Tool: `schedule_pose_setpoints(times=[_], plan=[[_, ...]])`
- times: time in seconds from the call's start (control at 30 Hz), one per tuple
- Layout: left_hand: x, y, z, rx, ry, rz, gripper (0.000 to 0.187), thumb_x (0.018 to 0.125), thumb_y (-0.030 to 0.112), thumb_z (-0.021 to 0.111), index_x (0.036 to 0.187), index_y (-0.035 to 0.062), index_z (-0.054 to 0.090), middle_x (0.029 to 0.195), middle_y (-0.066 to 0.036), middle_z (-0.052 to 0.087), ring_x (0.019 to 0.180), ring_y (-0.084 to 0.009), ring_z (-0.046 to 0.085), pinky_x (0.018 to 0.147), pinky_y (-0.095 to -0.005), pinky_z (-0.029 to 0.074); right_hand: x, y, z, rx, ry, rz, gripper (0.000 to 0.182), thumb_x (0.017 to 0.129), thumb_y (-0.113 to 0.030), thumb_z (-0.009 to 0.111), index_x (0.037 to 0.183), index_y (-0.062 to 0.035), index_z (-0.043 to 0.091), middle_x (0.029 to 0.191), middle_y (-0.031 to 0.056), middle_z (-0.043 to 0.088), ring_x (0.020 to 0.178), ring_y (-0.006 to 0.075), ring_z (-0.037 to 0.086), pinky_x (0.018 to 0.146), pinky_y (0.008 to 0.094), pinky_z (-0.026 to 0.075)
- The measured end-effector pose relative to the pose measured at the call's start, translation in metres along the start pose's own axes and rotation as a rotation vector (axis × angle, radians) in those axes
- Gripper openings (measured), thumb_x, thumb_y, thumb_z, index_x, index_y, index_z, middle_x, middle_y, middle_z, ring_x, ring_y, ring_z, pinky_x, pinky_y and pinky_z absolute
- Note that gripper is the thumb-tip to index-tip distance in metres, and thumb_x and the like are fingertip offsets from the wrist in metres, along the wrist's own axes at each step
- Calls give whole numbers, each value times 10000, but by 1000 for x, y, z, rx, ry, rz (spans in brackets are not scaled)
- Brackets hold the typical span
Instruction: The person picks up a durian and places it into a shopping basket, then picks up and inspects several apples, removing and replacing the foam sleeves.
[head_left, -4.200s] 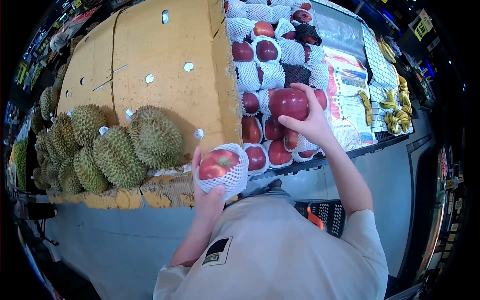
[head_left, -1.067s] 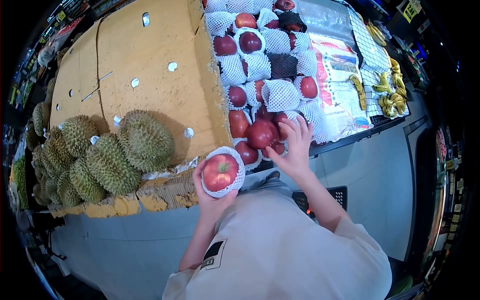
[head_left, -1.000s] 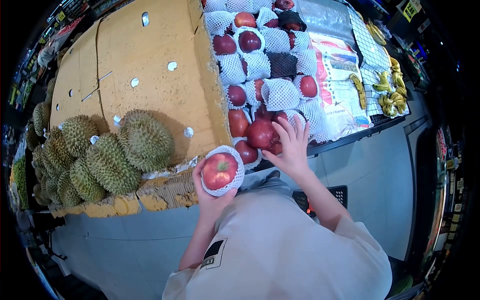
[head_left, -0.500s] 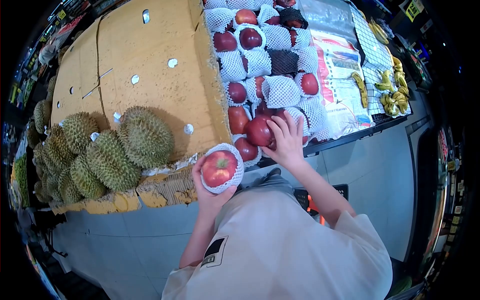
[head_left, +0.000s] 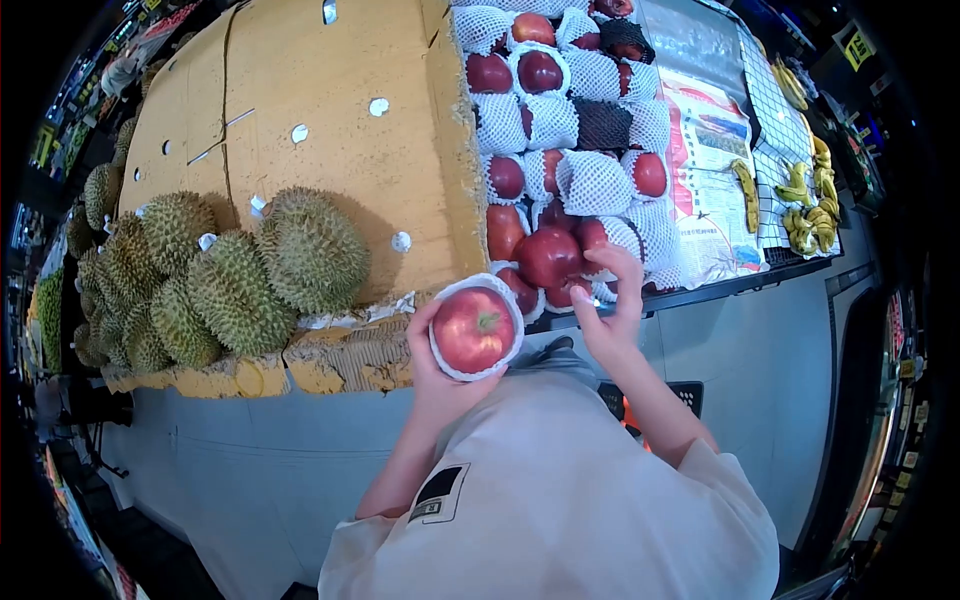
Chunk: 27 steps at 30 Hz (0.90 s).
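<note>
My left hand (head_left: pixel 437 385) is wrapped round a red apple (head_left: pixel 470 330) in a white foam net, its stem end facing up. Just right of a bare, dark red apple (head_left: pixel 548 257), my right hand (head_left: pixel 613 312) has its thumb and fingers apart, the fingertips close to the fruit's side. That dark apple lies on top of other apples at the near edge of the display. Behind it are rows of apples in foam nets (head_left: pixel 593 182), mostly white, some black.
Several spiky durians (head_left: pixel 240 290) lie on yellow cardboard (head_left: pixel 330 180) at the left. Bananas (head_left: pixel 808 205) rest on a wire grid at the right, beside printed sheets (head_left: pixel 705 135). A dark basket (head_left: pixel 685 397) stands on the floor below my right arm.
My right hand has let go of the dark red apple and drawn back to its right. My left hand has tilted the netted apple slightly. The view has shifted left.
</note>
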<state>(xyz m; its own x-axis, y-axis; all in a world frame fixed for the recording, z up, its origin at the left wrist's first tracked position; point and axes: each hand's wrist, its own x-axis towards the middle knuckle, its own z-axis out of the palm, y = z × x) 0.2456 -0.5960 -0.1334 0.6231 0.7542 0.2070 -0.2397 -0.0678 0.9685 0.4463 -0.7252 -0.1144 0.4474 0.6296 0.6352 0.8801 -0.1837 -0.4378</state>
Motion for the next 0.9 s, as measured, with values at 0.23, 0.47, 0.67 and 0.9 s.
schedule_pose_setpoints(times=[0.23,0.47,0.67,0.9], plan=[[25,21,14,174,-235,423,945,681,150,890,1427,127,311,1448,-246,347,1342,-389,415,1085,-476,398,32,-67,-38,539,-385,46,849,739,-272,837,1411,-17,384,1366,183,471,1222,314,545,1019,400,438],[28,32,15,384,-346,478,863,680,186,873,1377,70,375,1470,-226,352,1388,-438,351,1140,-528,318,35,-79,-42,524,-480,227,989,606,-244,912,1400,-3,376,1337,185,502,1238,315,542,990,396,478],[25,23,19,201,-271,406,793,672,146,865,1332,59,436,1452,-201,393,1356,-416,402,1122,-498,350,29,-71,-35,684,-455,308,990,601,-190,904,1407,-17,357,1313,149,511,1246,254,523,1027,373,446],[30,17,18,437,-139,351,433,709,45,812,1095,39,615,1101,-160,647,1043,-288,653,902,-360,509,15,-53,-33,1243,-254,721,940,627,-197,864,1412,-53,367,1338,113,503,1238,221,526,1036,372,437]])
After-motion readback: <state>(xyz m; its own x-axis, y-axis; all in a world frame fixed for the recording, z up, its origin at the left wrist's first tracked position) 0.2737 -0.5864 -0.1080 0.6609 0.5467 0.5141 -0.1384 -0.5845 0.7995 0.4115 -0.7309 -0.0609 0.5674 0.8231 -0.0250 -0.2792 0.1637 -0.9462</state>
